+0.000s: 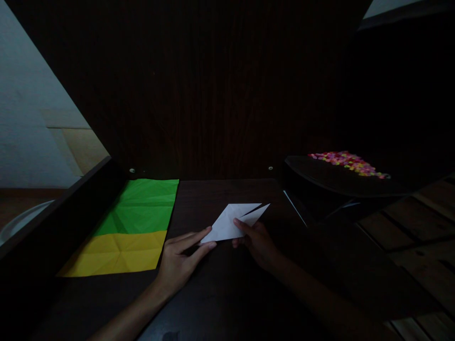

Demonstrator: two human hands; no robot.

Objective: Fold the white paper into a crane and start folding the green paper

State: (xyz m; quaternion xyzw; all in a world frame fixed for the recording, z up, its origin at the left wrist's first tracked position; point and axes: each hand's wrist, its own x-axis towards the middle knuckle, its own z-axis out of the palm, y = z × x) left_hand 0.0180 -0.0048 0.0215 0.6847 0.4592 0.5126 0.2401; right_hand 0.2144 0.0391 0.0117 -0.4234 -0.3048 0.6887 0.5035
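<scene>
- Head view: folded white paper piece (232, 221) lies on the dark wooden surface (227, 284), dimly lit.
- Left hand (179, 260) presses its fingers flat on the paper's near corner.
- Right hand (258, 242) pinches the paper's right edge, fingertips partly shadowed.
- Green-and-yellow creased paper sheet (131, 227) lies left.

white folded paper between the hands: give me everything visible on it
The white paper is a thin sheet folded into a flat, angular shape with two pointed tips aimed up and to the right, a narrow slit between them. It lies flat on the dark wooden table. The left hand touches its lower left corner with the fingertips; the right hand presses its lower right edge. The light is dim, so finer creases are unclear.
</scene>
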